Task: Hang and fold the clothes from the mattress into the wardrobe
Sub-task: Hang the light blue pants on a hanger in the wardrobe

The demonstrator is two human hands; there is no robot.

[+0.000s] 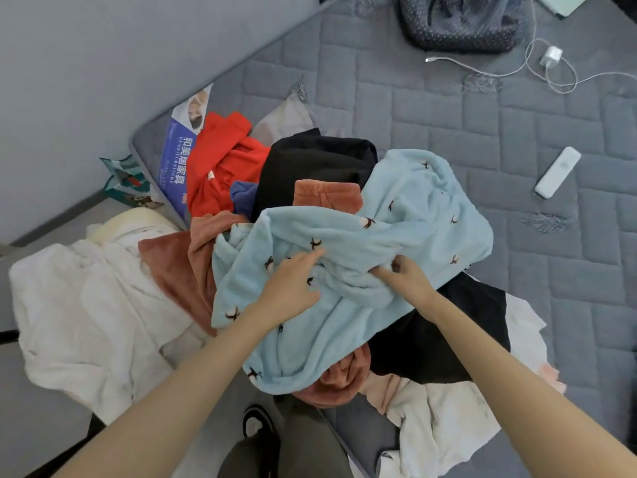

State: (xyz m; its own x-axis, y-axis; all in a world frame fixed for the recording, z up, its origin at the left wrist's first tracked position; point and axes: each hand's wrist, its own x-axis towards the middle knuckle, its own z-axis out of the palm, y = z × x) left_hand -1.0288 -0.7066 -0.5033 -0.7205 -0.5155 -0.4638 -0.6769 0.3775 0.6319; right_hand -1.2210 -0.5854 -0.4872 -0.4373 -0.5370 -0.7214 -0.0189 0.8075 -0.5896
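A light blue fleece garment [389, 215] with small dark bird prints lies on top of a pile of clothes at the corner of the grey quilted mattress [517, 139]. My left hand [293, 281] rests on its middle with the fingers spread into the folds. My right hand [405, 276] grips a bunch of the blue fabric just to the right. Under it lie a black garment [317, 160], a red one [224, 160], rust-pink fleece pieces [175, 267] and a white garment [448, 419]. The wardrobe is out of view.
A white fluffy garment [86, 305] hangs off the mattress at the left. A white remote [557, 172], a charger with cable [550, 56] and a dark dotted bag [462, 22] lie on the mattress farther back. A blue printed label [179, 160] sits at the mattress corner.
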